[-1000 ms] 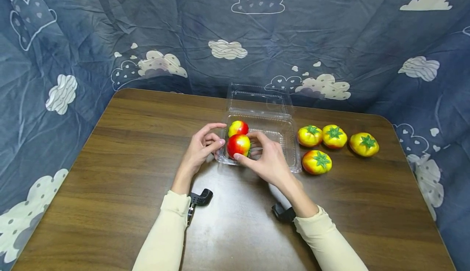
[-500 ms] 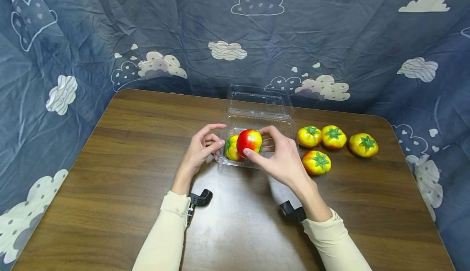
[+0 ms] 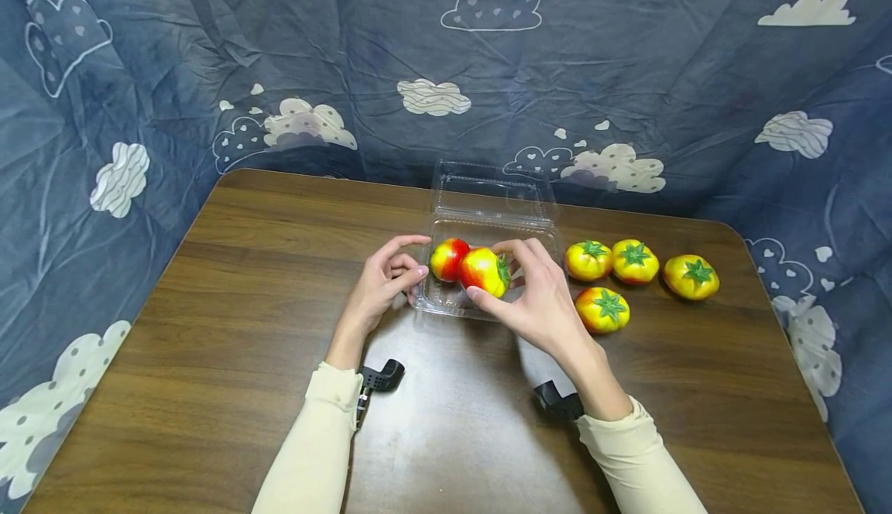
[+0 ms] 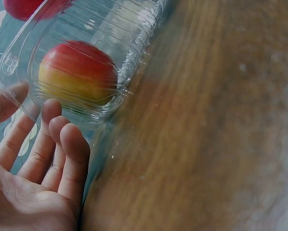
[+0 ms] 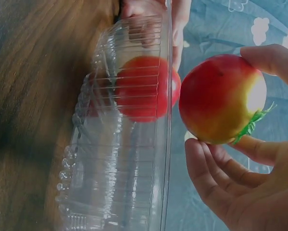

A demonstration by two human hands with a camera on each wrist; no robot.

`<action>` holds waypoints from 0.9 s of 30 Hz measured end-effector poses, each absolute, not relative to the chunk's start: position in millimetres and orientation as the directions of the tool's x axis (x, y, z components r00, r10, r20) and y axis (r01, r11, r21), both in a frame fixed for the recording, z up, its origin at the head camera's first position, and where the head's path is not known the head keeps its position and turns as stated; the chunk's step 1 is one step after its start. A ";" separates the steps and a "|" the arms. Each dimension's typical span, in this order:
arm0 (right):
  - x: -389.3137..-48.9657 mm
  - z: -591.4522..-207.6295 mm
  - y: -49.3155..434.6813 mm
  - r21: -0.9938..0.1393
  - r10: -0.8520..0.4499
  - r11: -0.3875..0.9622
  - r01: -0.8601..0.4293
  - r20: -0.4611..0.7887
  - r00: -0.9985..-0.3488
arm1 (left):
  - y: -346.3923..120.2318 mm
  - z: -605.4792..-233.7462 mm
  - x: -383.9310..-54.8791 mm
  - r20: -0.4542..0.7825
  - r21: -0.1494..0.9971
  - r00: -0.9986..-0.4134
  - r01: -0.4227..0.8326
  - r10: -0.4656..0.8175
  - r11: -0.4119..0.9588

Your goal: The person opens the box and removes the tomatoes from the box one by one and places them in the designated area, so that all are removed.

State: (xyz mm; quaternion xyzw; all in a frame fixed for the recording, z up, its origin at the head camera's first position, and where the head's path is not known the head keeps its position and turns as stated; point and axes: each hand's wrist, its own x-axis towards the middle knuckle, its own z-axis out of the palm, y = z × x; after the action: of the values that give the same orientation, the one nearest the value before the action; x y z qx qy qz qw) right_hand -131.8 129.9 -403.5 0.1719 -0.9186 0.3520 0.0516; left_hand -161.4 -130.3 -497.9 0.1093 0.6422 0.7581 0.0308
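My right hand (image 3: 540,297) grips a red-and-yellow fruit (image 3: 481,270) with a green leafy top, thumb on one side and fingers on the other. In the right wrist view the held fruit (image 5: 220,98) is above the rim of the clear plastic clamshell box (image 5: 169,159). A second red-and-yellow fruit (image 3: 449,259) sits inside the box at its left end, seen through the wall in the left wrist view. My left hand (image 3: 382,282) stays at the box's left side, fingers loosely bent, with a fingertip (image 4: 21,90) at the rim.
Several yellow fruits with green star-shaped tops, among them a front one (image 3: 602,310) and a far-right one (image 3: 691,277), lie right of the box on the wooden table (image 3: 230,305). The box's lid (image 3: 493,191) is folded back toward the cloud-patterned cloth (image 3: 390,57).
My right hand has moved right with its fruit, which has turned so its green top faces right. The fruit in the box has shifted about near the left end. My left hand has kept its place.
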 end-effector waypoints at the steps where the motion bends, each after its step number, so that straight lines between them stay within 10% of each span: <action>1: -132.0 -404.3 130.2 -0.622 -0.277 0.697 -0.356 0.224 -0.934 | -130.4 -498.1 -161.5 0.127 0.981 -0.974 0.094 0.187 -0.172; 27: -133.0 -416.5 134.1 -0.581 -0.270 0.698 -0.418 0.327 -0.906 | -131.0 -496.8 -160.5 0.125 0.982 -0.973 0.093 0.192 -0.165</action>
State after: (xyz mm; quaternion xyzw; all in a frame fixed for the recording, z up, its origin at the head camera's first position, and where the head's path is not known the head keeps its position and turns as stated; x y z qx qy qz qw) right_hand -133.0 134.1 -416.5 0.1881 -0.9151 0.3397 0.1087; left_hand -160.5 -131.0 -496.8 0.1106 0.6453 0.7552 0.0326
